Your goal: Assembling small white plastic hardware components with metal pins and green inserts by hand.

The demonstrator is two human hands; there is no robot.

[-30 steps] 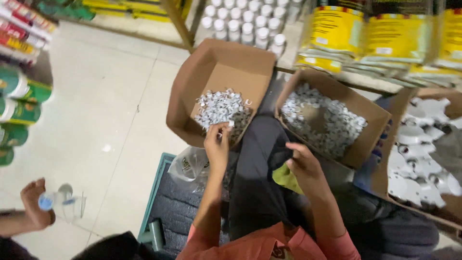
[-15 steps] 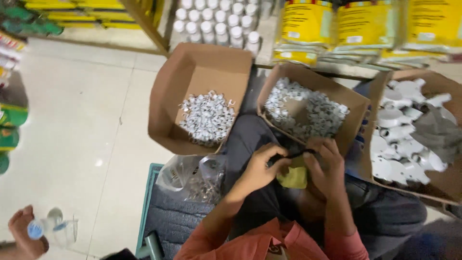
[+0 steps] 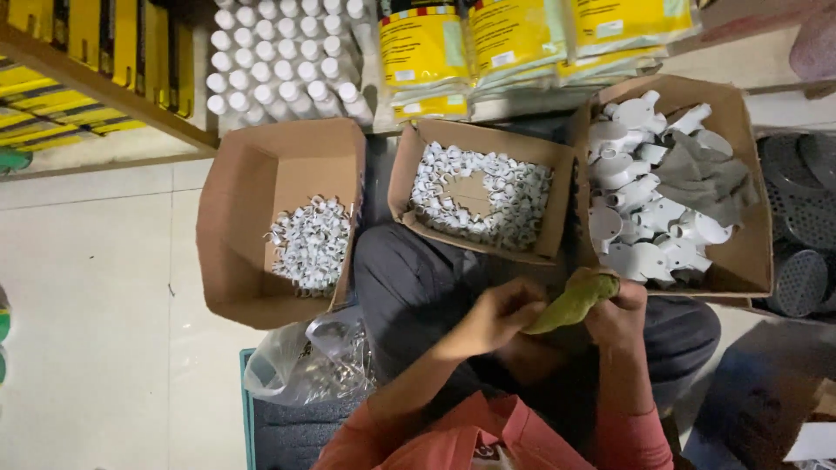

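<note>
Three open cardboard boxes point(image 3: 475, 196) of white fittings line the upper frame; bare floor point(image 3: 96, 287) lies open at left. At lower centre, left hand point(image 3: 496, 315) and right hand point(image 3: 616, 315) both pinch an olive-green cloth point(image 3: 570, 300) between them over the lap.

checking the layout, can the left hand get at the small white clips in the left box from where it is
Probably yes. The left hand grips the green cloth with the right hand, but the left box lies open-topped beside the knee, clips uncovered, nothing between.
</note>
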